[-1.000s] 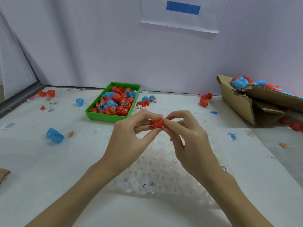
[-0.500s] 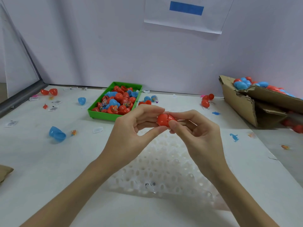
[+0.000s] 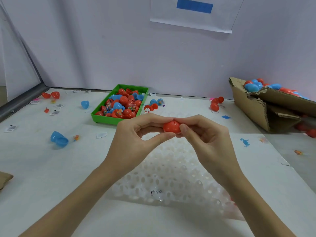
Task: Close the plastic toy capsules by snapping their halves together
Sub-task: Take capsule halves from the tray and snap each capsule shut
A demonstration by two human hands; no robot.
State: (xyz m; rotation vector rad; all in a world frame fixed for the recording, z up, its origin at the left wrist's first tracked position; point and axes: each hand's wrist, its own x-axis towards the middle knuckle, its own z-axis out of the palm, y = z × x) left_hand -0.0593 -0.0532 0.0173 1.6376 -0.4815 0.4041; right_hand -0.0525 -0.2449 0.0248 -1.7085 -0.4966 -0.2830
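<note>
– hands? – left hand [image 3: 136,134] and right hand [image 3: 203,135] both pinched on small round red plastic capsule [image 3: 171,127], raised over white table [image 3: 34,168]; – changed? – halves now meeting at a seam; lifted slightly.

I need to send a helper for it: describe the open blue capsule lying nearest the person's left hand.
Start at the green tray. Come toward the camera and left across the white table to the blue capsule. It lies open, beside a tiny orange toy.

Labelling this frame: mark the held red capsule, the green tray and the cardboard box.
red capsule [image 3: 171,126], head view, its front face.
green tray [image 3: 109,120], head view, its near wall.
cardboard box [image 3: 248,104], head view, its left side.
</note>
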